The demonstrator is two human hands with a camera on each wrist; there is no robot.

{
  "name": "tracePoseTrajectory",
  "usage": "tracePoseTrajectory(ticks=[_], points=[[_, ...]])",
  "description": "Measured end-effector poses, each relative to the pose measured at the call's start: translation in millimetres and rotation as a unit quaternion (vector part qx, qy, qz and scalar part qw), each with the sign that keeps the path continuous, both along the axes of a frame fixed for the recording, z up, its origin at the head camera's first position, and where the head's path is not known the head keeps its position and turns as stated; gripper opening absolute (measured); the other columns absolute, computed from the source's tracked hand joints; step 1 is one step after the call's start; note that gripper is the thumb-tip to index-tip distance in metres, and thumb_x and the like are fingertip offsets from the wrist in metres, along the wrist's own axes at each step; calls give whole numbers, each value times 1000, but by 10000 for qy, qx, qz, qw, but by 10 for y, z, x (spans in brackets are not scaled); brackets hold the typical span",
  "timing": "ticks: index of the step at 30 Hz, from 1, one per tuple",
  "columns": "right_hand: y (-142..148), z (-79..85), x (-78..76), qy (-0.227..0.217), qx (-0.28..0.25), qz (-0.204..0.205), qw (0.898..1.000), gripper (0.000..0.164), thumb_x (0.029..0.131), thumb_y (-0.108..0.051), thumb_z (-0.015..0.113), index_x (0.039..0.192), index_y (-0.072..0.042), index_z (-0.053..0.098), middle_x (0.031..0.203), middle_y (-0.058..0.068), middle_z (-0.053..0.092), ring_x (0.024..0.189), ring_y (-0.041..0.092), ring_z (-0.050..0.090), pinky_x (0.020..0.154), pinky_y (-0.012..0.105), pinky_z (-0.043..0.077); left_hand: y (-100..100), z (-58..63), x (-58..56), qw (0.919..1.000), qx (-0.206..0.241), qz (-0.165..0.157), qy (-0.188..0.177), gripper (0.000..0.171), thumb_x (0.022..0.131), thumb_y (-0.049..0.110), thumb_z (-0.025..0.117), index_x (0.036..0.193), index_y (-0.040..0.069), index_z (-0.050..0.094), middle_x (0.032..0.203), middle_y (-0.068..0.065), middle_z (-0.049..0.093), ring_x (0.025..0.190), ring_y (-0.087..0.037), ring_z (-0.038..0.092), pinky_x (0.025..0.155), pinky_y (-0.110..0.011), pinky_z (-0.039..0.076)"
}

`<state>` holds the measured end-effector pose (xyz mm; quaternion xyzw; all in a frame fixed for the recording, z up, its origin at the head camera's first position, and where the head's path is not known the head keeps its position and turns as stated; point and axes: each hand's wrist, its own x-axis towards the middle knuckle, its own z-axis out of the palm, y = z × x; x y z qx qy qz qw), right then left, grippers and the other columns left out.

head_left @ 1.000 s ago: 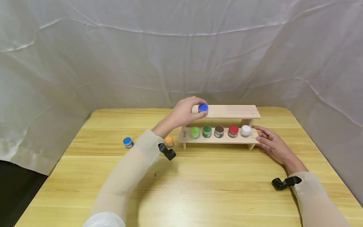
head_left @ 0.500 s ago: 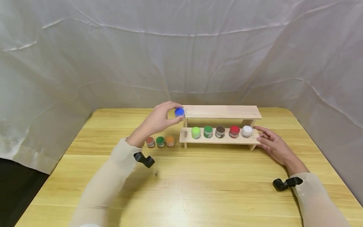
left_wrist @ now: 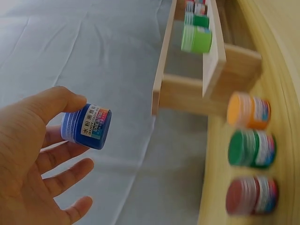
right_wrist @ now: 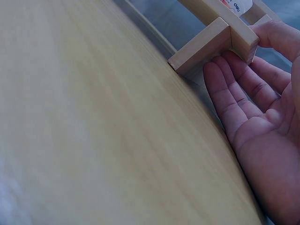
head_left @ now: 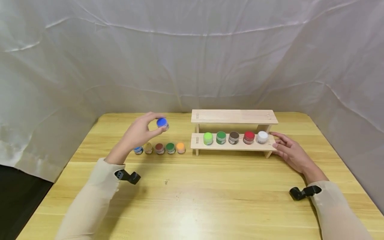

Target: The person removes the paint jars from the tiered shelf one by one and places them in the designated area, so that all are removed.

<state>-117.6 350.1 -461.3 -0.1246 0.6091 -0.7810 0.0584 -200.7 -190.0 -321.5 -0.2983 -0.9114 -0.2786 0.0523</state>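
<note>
My left hand (head_left: 140,132) pinches a blue paint jar (head_left: 162,123) between thumb and fingers, above the table and left of the two-tier wooden rack (head_left: 234,116). In the left wrist view the jar (left_wrist: 89,125) lies tipped sideways, its label showing, the other fingers spread below it. My right hand (head_left: 292,155) grips the right end of the rack's lower shelf, thumb at the top edge and fingers underneath. Light green (head_left: 208,138), dark green (head_left: 221,137), brown (head_left: 234,137), red (head_left: 248,137) and white (head_left: 262,137) jars stand along that shelf. The upper shelf is bare.
A row of jars stands on the table left of the rack: orange (head_left: 180,148), green (head_left: 170,148), reddish brown (head_left: 159,148), ochre (head_left: 148,148) and a partly hidden blue one (head_left: 138,150). A grey cloth (head_left: 192,60) hangs behind the wooden table (head_left: 210,193).
My left hand has moved left with the blue jar, from over the upper shelf to beyond the rack's left end, uncovering the table jars. My right hand keeps its place.
</note>
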Motion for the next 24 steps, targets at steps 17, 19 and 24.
tracePoseTrajectory(ticks=[17, 19, 24], points=[[-29, 5, -12, -39, 128, -62, 9999, 52, 101, 6, 45, 150, -1, 31, 113, 7, 54, 103, 12, 61, 89, 25, 52, -714, -263, 71, 9982, 278, 511, -135, 45, 95, 27, 67, 132, 4, 58, 124, -16, 58, 113, -33, 53, 96, -57, 41], [-23, 3, -7, -44, 111, -69, 9999, 52, 101, 6, 45, 150, -2, 31, 112, 7, 54, 103, 12, 61, 88, 24, 52, -773, -320, 77, 9979, 323, 550, -148, 45, 94, 25, 68, 131, 3, 58, 121, -17, 59, 112, -33, 53, 96, -57, 41], [-4, 10, 14, -71, 101, -76, 9999, 52, 101, 6, 45, 150, -2, 31, 112, 7, 54, 102, 12, 61, 88, 24, 52, -906, -453, 72, 9965, 369, 711, -255, 45, 94, 25, 68, 131, 1, 58, 124, -19, 59, 115, -36, 52, 95, -57, 42]])
